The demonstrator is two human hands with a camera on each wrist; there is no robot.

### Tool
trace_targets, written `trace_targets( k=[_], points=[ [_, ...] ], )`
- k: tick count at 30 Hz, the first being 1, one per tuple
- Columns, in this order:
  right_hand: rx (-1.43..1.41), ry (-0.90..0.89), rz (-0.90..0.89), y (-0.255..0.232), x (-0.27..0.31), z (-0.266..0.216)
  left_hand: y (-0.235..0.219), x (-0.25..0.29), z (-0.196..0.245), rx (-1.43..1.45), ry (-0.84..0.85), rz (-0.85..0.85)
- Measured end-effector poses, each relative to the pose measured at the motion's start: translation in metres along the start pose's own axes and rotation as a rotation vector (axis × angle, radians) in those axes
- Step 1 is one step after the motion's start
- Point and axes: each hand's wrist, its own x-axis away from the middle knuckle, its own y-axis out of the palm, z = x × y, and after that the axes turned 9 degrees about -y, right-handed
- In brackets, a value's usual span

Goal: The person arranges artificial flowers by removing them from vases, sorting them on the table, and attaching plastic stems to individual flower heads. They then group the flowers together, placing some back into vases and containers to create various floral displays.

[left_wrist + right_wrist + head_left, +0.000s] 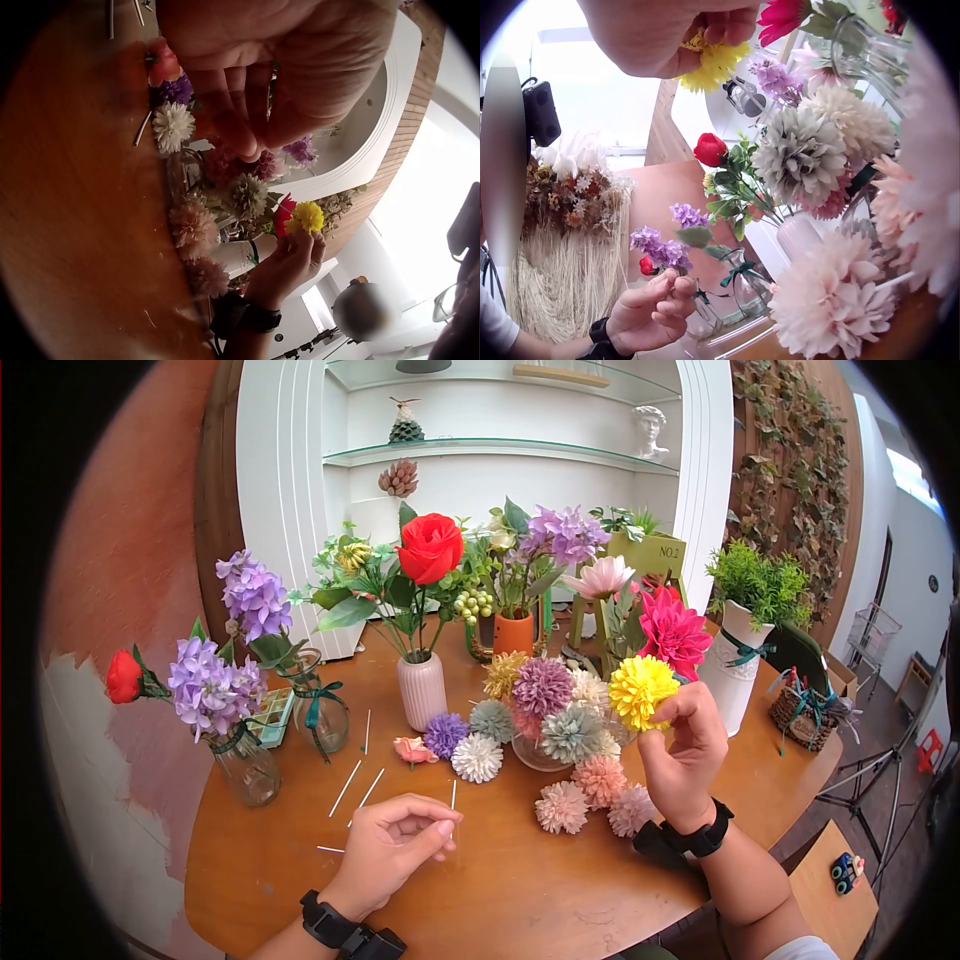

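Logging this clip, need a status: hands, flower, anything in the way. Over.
Right hand pinches yellow flower, held up. Left hand fingertips together, nothing visible between them. Other flower heads crowd table between hands.

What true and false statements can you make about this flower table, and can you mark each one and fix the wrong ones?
The right hand holds the yellow flower. True.
The red rose stands in the orange pot. False: it stands in the pink vase.
The white vase holds a green plant. True.
Both wrists are bare. False: each has a black band on it.
The small white flower lies on the table near a purple flower. True.
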Motion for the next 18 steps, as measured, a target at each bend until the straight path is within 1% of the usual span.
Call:
trace_targets(
  k=[2, 5, 8, 9, 11, 12, 14, 18],
  points=[
    [0.005, -0.013, -0.022, 0.0003, 0.0002, 0.0005, 0.0, 0.0, 0.0001, -0.002, 0.0, 0.0],
    [-0.045, 0.014, -0.046, 0.0027, 0.0004, -0.0018, -0.0009, 0.0, -0.0004, 0.003, 0.001, 0.002],
    [-0.046, 0.0, -0.134, 0.0049, 0.0014, -0.0038, -0.0025, 0.0, -0.0009, -0.001, -0.001, -0.017],
    [-0.046, 0.0, -0.134, 0.0048, 0.0015, -0.0037, -0.0022, 0.0001, -0.0005, -0.001, -0.003, -0.015],
    [-0.03, -0.081, -0.034, 0.0048, 0.0016, -0.0035, -0.0018, 0.0002, -0.0002, -0.001, -0.005, -0.013],
    [-0.031, -0.082, -0.034, 0.0049, 0.0015, -0.0037, -0.0018, 0.0003, -0.0002, 0.003, -0.002, -0.012],
    [-0.054, -0.006, 0.137, 0.0049, 0.0012, -0.0041, -0.0022, 0.0003, -0.0006, 0.006, 0.0, -0.01],
    [0.011, 0.002, 0.141, 0.0019, -0.0003, -0.0015, -0.0022, -0.0005, -0.002, 0.009, 0.006, -0.018]
  ],
)
